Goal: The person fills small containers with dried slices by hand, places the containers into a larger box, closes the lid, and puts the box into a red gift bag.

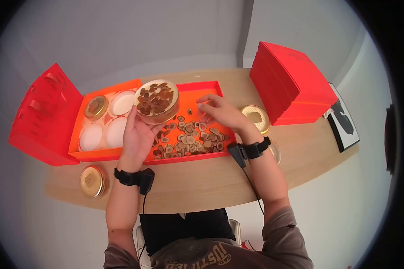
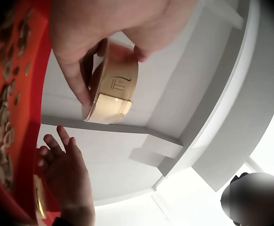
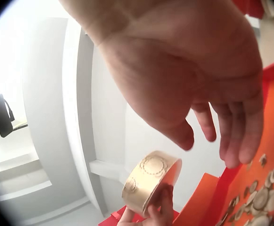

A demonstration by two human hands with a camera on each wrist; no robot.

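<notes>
The left hand (image 1: 140,136) gripped a round, gold-banded clear tub (image 1: 160,118), best kept level; the right hand (image 1: 222,113), fingers parted and empty, hovered near thin, round, brown-rimmed slices (image 1: 190,140).

On the counter (image 1: 197,193), a tray (image 1: 186,96) carries scattered slices (image 1: 191,141). Left of it sits a compartmented box (image 1: 98,155), one lidded jar (image 1: 96,107) in its back-left compartment; an upright panel (image 1: 45,116) stands farther left. A second jar (image 1: 93,181) rests before the box. Right of the tray lies a third jar (image 1: 256,117), then stacked boxes (image 1: 289,85), with a framed picture (image 1: 343,125) rightmost. The left hand (image 1: 141,139) holds an open tub (image 1: 159,117) over the tray's left side.
</notes>
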